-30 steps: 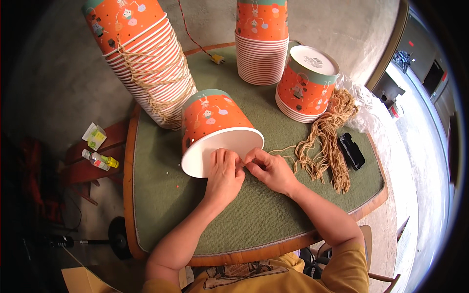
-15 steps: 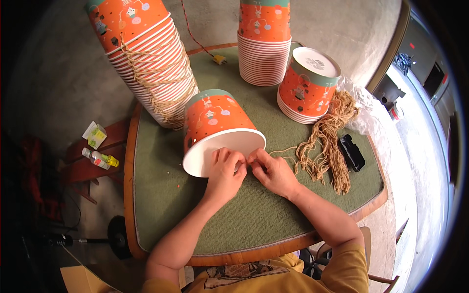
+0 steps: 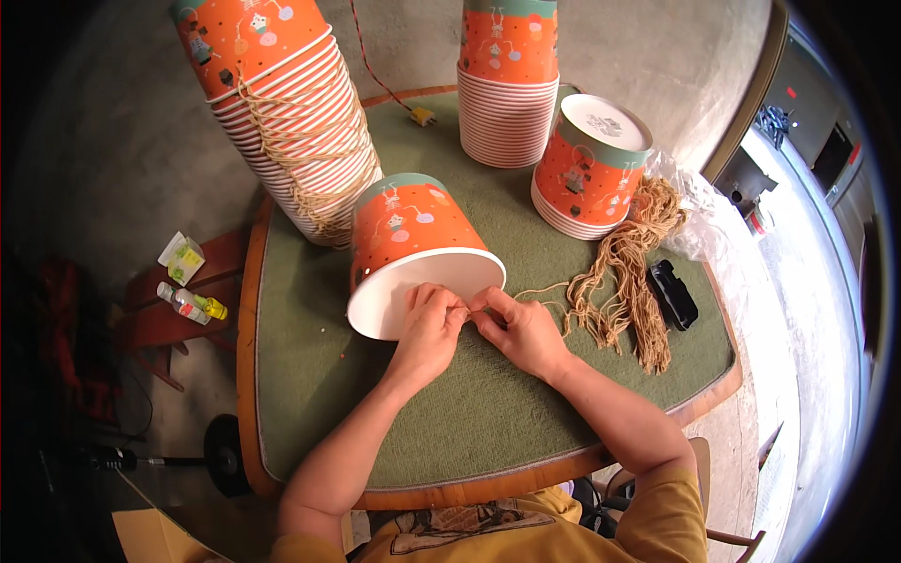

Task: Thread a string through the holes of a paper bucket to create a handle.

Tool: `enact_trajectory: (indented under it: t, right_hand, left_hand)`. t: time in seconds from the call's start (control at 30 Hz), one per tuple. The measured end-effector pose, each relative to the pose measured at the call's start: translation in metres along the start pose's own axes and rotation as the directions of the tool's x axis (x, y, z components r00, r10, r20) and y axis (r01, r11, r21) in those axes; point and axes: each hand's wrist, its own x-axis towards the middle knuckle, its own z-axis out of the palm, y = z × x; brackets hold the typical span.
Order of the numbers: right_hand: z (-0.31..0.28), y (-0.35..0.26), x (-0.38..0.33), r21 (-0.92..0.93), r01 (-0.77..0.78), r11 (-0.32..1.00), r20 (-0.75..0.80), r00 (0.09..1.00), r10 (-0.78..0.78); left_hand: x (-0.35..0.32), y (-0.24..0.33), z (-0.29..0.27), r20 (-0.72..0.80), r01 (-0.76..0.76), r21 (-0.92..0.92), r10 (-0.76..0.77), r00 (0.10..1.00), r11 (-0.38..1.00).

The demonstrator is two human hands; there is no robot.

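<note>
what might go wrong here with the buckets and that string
The orange paper bucket on its side could roll if nudged by the left hand or right hand, both close to its open rim.

The tan twine bundle lies in loose strands, which might tangle.

The twine-wrapped bucket stack is tall and appears to lean; a bump might topple it, though the fisheye view may exaggerate the tilt.

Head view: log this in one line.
bucket: on its side; left hand: pinched, before bucket's mouth; right hand: pinched, beside left; grip contents: unclear; string: bunched, bucket's right
</note>
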Motion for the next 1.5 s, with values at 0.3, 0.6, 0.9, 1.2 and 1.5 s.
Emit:
enact_trajectory:
  t: [0.3, 0.6, 0.9, 1.2, 1.5]
  right_hand:
    - [-0.004, -0.008, -0.001, -0.011, -0.033, 0.999, 0.071, 0.997, 0.034]
    - [-0.001, 0.002, 0.0, 0.046, -0.026, 0.999, 0.041, 0.999, 0.024]
    - [-0.007, 0.003, 0.001, 0.164, -0.054, 0.985, 0.12, 0.992, 0.035]
    - [-0.01, 0.003, 0.002, 0.085, 0.09, 0.992, 0.116, 0.988, -0.1]
    - [-0.013, 0.001, -0.001, 0.044, 0.083, 0.996, 0.13, 0.988, -0.088]
  left_hand:
    - [0.0, -0.002, 0.001, -0.006, -0.02, 0.051, 0.02, 1.0, 0.999]
    - [0.001, -0.004, 0.0, 0.001, -0.024, 0.04, 0.024, 1.0, 0.999]
    - [0.001, -0.005, 0.003, -0.019, -0.01, 0.035, 0.011, 1.0, 0.999]
    - [-0.002, -0.009, 0.013, -0.149, -0.096, 0.181, 0.124, 0.981, 0.979]
    - [0.001, 0.001, 0.001, -0.03, -0.098, 0.116, 0.102, 0.994, 0.988]
